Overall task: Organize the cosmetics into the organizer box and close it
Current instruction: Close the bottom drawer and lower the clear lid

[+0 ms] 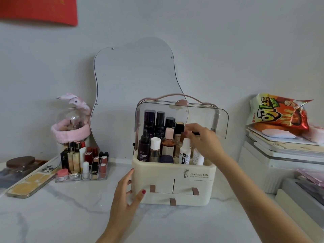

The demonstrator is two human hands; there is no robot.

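Bottles (169, 141) stand upright in the organizer box (175, 183).

The bench (73, 213) is bare at 6 o'clock. The lipstick tray (82, 172) blocks 9 o'clock, the snack bag (278, 111) and white boxes (263, 165) block 3 o'clock.

Both hands, left (126, 193) and right (203, 140), wear red nail polish; forearms bare, no sleeves.

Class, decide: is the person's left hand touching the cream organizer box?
Touching. The head view shows the left hand spread against the organizer box at its lower left corner, fingers overlapping its front.
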